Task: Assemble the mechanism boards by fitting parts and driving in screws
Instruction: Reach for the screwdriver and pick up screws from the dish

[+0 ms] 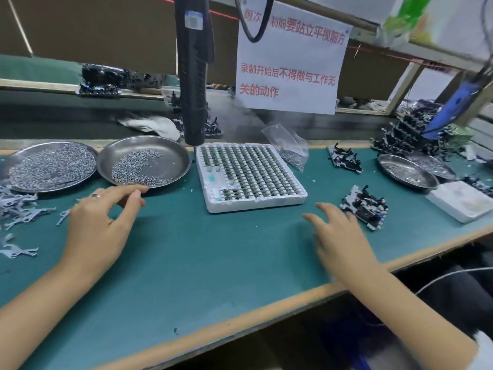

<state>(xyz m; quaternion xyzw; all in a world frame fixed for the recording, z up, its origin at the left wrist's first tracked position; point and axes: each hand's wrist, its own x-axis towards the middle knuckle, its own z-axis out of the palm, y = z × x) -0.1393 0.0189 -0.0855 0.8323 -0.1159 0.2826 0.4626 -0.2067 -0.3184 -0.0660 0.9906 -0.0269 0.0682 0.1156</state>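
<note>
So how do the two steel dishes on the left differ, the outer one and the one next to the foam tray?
The outer dish is covered nearly edge to edge with screws; the inner dish holds only a curved heap along its near left side, with much bare metal showing. The inner dish overlaps the outer dish's right rim and sits tilted, while the outer dish lies flatter. The left hand reaches toward the inner dish's near rim, not the outer one. Both are round and shallow.
</note>
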